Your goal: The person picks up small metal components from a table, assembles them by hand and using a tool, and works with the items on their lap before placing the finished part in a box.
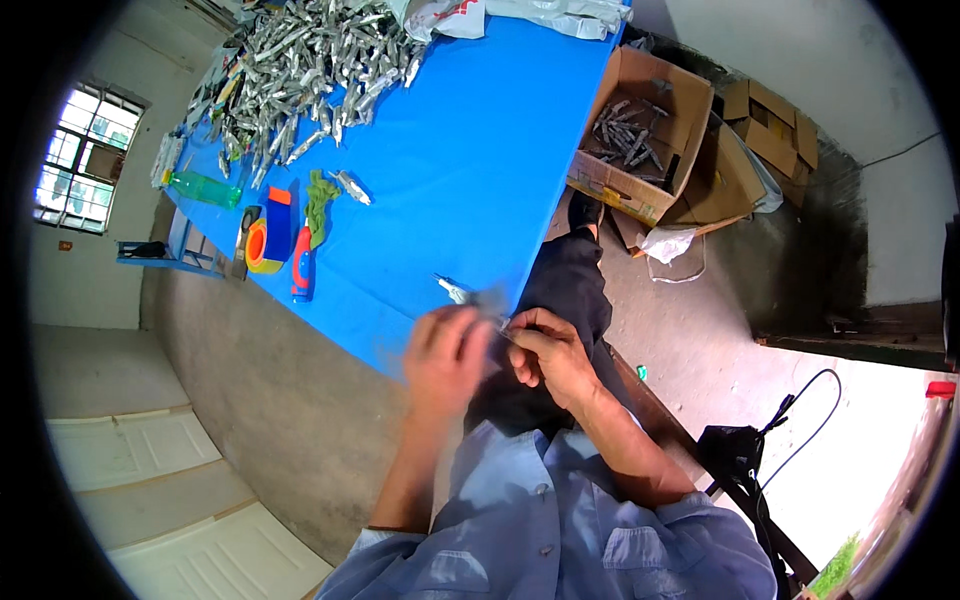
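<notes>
My left hand [445, 355] is smeared by motion near the table's front edge, so its fingers cannot be read. Beside it, my right hand [550, 355] is closed, thumb and forefinger pinched on something too small to name. Between the two hands is a blurred greyish, partly see-through thing [490, 298]; its kind cannot be told. Just beyond my left fingers, a small silver-and-white piece [452, 290] lies at the edge of the blue table [450, 180]. Another silver-wrapped piece [352, 187] rests farther away on the blue surface.
A big heap of silver-wrapped pieces [300, 75] covers the far left. Along the left edge are a green bottle [205, 188], an orange-cored tape roll [258, 245], a red-handled tool [302, 265] and a green cloth [320, 205]. Right of the table, an open cardboard box [690, 110] holds similar pieces.
</notes>
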Demonstrator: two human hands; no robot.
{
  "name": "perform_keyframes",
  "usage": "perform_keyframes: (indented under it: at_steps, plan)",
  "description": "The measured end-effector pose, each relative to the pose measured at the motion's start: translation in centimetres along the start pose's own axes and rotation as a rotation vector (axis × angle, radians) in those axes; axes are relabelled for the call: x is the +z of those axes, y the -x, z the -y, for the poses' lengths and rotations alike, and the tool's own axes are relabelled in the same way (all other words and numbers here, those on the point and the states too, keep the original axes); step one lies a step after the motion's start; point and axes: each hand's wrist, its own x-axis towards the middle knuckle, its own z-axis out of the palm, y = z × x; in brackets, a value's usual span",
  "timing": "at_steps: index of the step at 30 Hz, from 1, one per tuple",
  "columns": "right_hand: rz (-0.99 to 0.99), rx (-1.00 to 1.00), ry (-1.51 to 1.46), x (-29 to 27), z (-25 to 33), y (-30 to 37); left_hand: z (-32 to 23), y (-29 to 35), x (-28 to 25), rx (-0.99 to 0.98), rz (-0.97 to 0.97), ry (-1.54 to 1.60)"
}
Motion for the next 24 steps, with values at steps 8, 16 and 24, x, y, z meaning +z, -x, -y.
perform_keyframes:
  at_steps: [8,16,24]
  plan:
    - [0.007,0.012,-0.092,-0.4,-0.1,-0.1,1.1,-0.6,2.2,0.104,-0.053,-0.012]
    - [0.019,-0.02,-0.067,-0.2,-0.3,-0.2,4.1,-2.6,1.3,-0.027,-0.086,-0.062]
    - [-0.032,-0.09,-0.001,0.2,-0.7,0.4,0.9,-2.1,-0.1,-0.092,-0.086,0.074]
